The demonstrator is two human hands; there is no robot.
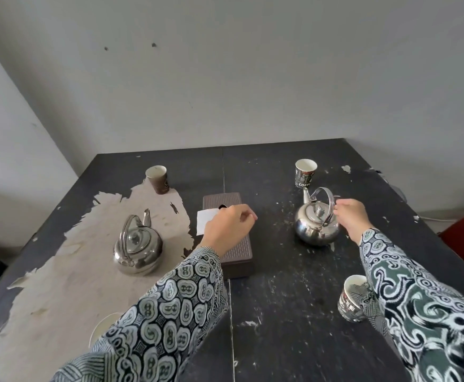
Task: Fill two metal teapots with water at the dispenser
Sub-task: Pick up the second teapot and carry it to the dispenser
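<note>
Fingers [338,206] of right hand [350,216] curl at the arched handle [327,201] of right teapot [316,227]; looks like a light pinch, full wrap not clear. Left hand [226,230] hovers over tissue box [235,244], loosely curled, holding nothing I can see. Landmark = tissue box, mid desk [280,312]. Right teapot stands upright just right of box; left teapot [137,248] upright well left of it, on the peeled pale patch. Paper cups beyond and nearer, both sides of box. No dispenser in view.

Handling, judged: polished steel, rigid, slick body, light while empty, lid could shift. Take by the handle top. Both spouts point away toward wall; handle-to-spout axis runs near-to-far.
</note>
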